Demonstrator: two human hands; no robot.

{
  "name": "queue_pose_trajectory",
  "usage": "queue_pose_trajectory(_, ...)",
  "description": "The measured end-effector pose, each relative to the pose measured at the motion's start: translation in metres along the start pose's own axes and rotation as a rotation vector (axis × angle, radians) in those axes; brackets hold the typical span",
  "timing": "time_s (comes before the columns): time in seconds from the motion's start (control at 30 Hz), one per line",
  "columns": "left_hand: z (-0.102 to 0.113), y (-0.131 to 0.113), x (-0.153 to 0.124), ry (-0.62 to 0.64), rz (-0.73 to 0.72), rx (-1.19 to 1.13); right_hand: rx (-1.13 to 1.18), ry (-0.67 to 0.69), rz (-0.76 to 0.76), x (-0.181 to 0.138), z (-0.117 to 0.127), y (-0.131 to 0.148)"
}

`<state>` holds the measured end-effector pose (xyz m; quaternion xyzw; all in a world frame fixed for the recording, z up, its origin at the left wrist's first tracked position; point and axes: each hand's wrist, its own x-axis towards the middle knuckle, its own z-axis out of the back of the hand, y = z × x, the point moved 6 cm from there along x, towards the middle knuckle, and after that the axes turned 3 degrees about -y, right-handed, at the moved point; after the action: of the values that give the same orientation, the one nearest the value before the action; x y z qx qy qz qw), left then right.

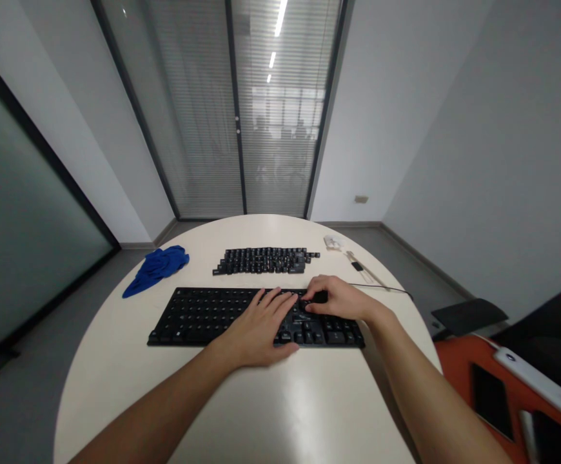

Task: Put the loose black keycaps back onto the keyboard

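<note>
A black keyboard [198,317] lies across a round white table [271,412] in front of me. My left hand [261,328] rests flat on the keyboard's middle, fingers stretched out over the keys. My right hand [336,298] sits over the keyboard's upper right part, fingers curled and pinched down on a key there; what its fingertips hold is too small to make out. Behind the keyboard, rows of loose black keycaps [264,260] are laid out on the table.
A crumpled blue cloth [157,267] lies at the table's far left. A small white object [333,242] and thin tools [360,267] lie at the far right, with a black cable [387,288]. An orange chair [498,386] with a phone stands to the right.
</note>
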<state>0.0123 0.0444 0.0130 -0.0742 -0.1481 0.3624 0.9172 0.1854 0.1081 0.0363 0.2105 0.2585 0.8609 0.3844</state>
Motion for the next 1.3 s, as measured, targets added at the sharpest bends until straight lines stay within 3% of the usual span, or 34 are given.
queue_pose_trajectory(0.2, 0.000, 0.001, 0.000, -0.002, -0.011, 0.015, -0.087, -0.009, -0.009, 0.001, -0.001, 0.002)
queue_pose_trajectory(0.63, -0.003, 0.003, 0.001, 0.001, -0.009, 0.013, -0.012, 0.025, 0.003, 0.000, -0.003, -0.003)
queue_pose_trajectory(1.3, 0.000, 0.001, 0.001, -0.032, -0.029, 0.012, -0.216, 0.038, -0.078, -0.001, -0.003, 0.009)
